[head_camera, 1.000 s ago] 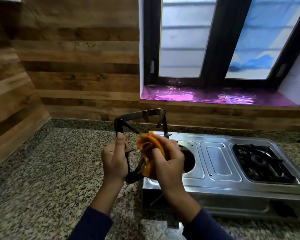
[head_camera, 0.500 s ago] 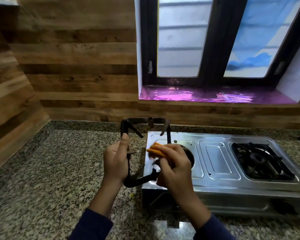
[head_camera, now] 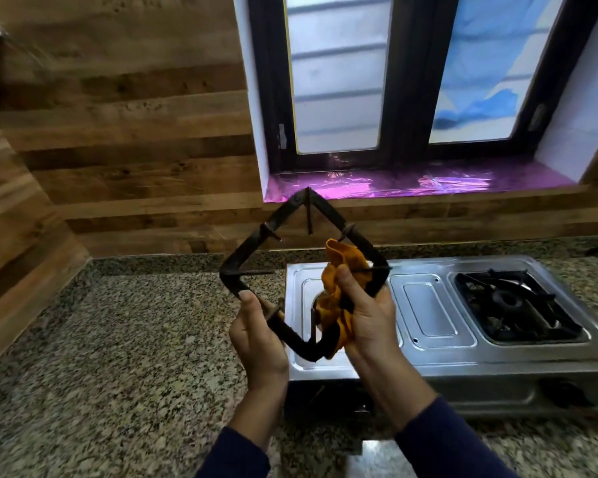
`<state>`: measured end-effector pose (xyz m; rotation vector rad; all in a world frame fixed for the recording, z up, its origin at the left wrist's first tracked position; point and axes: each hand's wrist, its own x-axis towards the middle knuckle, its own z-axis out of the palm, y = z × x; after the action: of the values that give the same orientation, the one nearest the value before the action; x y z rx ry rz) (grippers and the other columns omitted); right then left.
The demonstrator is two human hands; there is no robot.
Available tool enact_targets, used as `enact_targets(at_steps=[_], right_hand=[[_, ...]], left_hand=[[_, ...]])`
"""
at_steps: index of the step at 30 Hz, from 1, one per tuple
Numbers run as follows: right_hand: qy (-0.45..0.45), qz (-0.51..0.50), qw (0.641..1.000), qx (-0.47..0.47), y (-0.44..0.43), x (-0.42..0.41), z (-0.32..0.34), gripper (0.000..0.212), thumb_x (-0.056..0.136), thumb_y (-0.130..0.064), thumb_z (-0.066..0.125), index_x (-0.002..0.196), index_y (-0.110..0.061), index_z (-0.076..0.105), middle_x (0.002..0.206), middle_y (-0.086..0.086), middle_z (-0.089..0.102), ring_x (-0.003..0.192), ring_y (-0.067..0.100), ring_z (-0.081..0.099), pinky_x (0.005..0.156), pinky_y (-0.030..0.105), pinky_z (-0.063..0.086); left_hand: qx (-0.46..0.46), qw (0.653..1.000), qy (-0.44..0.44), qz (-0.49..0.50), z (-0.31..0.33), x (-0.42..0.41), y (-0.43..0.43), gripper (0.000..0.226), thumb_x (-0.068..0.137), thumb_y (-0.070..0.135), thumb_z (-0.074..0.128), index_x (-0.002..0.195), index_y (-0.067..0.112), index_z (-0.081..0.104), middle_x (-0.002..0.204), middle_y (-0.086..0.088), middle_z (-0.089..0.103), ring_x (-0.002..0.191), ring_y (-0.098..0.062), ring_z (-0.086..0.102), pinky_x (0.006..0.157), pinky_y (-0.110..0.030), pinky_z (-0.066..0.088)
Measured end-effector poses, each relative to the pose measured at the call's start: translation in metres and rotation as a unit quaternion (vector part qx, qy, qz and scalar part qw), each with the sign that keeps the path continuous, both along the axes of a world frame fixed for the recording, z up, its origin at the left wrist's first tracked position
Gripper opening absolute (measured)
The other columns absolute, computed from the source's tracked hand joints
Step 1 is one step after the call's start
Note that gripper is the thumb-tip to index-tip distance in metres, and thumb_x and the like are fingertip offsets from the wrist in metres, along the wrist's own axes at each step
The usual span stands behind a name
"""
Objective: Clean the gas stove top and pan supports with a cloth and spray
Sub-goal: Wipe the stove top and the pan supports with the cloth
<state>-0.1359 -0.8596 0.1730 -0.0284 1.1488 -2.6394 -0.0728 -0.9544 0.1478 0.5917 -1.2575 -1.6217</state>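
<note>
Black square iron pan support (head_camera: 292,270) stands tilted like a diamond above the steel gas stove's (head_camera: 428,353) left side; your left hand (head_camera: 256,339) grips its lower-left edge, your right hand (head_camera: 370,315) presses a crumpled orange cloth (head_camera: 339,291) against its right edge, over the speckled granite counter (head_camera: 118,339).

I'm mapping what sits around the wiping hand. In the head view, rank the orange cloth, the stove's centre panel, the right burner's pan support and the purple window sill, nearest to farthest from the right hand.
1. Orange cloth, gripped in the right hand.
2. Centre panel, just to its right.
3. Right burner's pan support, at the stove's far right.
4. Purple window sill, up against the back wall.
</note>
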Motion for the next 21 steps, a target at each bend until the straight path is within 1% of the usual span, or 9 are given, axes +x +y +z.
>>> enact_targets(at_steps=[3,5,8,10,13,16,18,19,21], right_hand=[[0.141,-0.019,0.986,0.086,0.018,-0.015,0.017,0.044,0.071,0.001,0.077,0.110,-0.008,0.060,0.090,0.009,0.073,0.076,0.027,0.071,0.055,0.033,0.057],[0.232,-0.005,0.962,0.141,0.025,-0.026,0.029,0.048,0.065,0.006,0.080,0.103,-0.014,0.061,0.088,0.002,0.076,0.078,0.022,0.073,0.061,0.033,0.059],[0.315,0.032,0.927,0.199,0.035,-0.040,0.050,0.051,0.065,0.015,0.079,0.097,-0.019,0.059,0.076,-0.009,0.074,0.068,0.009,0.069,0.058,0.026,0.057],[0.347,0.065,0.908,0.225,0.042,-0.049,0.063,0.048,0.066,0.015,0.079,0.099,-0.011,0.057,0.075,-0.006,0.070,0.067,0.013,0.065,0.059,0.033,0.056],[0.324,0.115,0.906,0.246,0.044,-0.061,0.065,0.058,0.068,0.007,0.082,0.110,-0.003,0.044,0.079,-0.001,0.071,0.057,0.017,0.061,0.048,0.036,0.047],[0.240,0.057,0.933,0.263,0.045,-0.075,0.051,0.072,0.062,-0.028,0.092,0.111,-0.018,0.041,0.097,0.009,0.070,0.066,0.018,0.065,0.050,0.032,0.050],[0.172,-0.061,0.957,0.227,0.052,-0.084,0.037,0.057,0.065,-0.059,0.079,0.102,-0.029,0.046,0.106,0.007,0.067,0.086,0.021,0.067,0.070,0.042,0.058],[0.143,-0.120,0.959,0.211,0.060,-0.087,0.030,0.049,0.068,-0.065,0.069,0.098,-0.033,0.048,0.108,0.005,0.066,0.093,0.024,0.066,0.080,0.045,0.056],[0.142,-0.198,0.943,0.227,0.075,-0.083,0.021,0.029,0.074,-0.052,0.053,0.097,-0.036,0.047,0.113,0.005,0.061,0.101,0.031,0.062,0.082,0.048,0.052]], left_hand=[[0.007,1.000,0.001,-0.008,0.005,0.000,-0.015,0.052,0.091,0.063,0.038,0.096,0.016,0.058,0.074,0.002,0.062,0.064,-0.011,0.057,0.058,-0.029,0.041],[-0.051,0.998,-0.022,-0.038,0.013,0.002,-0.032,0.059,0.087,0.070,0.032,0.109,0.020,0.057,0.080,-0.004,0.065,0.073,-0.017,0.062,0.063,-0.027,0.044],[-0.194,0.971,-0.058,-0.129,0.034,0.007,-0.045,0.074,0.079,0.080,0.042,0.097,0.012,0.064,0.067,-0.011,0.062,0.063,-0.018,0.064,0.062,-0.022,0.050],[-0.200,0.966,-0.041,-0.158,0.045,0.005,-0.041,0.074,0.080,0.075,0.051,0.081,0.002,0.060,0.056,-0.009,0.057,0.046,-0.017,0.057,0.049,-0.024,0.048],[-0.103,0.987,-0.015,-0.122,0.050,-0.004,-0.022,0.049,0.096,0.049,0.046,0.064,0.013,0.055,0.042,-0.001,0.047,0.030,-0.015,0.041,0.034,-0.020,0.035],[-0.055,0.994,-0.009,-0.092,0.045,-0.014,-0.001,0.048,0.096,0.044,0.043,0.058,0.016,0.052,0.038,-0.001,0.042,0.028,-0.016,0.035,0.034,-0.021,0.031],[-0.020,0.996,-0.017,-0.080,0.041,-0.020,0.007,0.049,0.097,0.048,0.044,0.061,0.015,0.050,0.039,-0.003,0.041,0.030,-0.018,0.034,0.037,-0.023,0.032],[-0.001,0.997,-0.019,-0.073,0.040,-0.023,0.009,0.050,0.097,0.049,0.044,0.061,0.016,0.050,0.040,-0.003,0.041,0.031,-0.019,0.034,0.038,-0.024,0.032],[0.028,0.998,-0.015,-0.058,0.039,-0.030,0.013,0.051,0.098,0.050,0.043,0.062,0.015,0.049,0.040,-0.002,0.041,0.032,-0.018,0.034,0.037,-0.023,0.032]])
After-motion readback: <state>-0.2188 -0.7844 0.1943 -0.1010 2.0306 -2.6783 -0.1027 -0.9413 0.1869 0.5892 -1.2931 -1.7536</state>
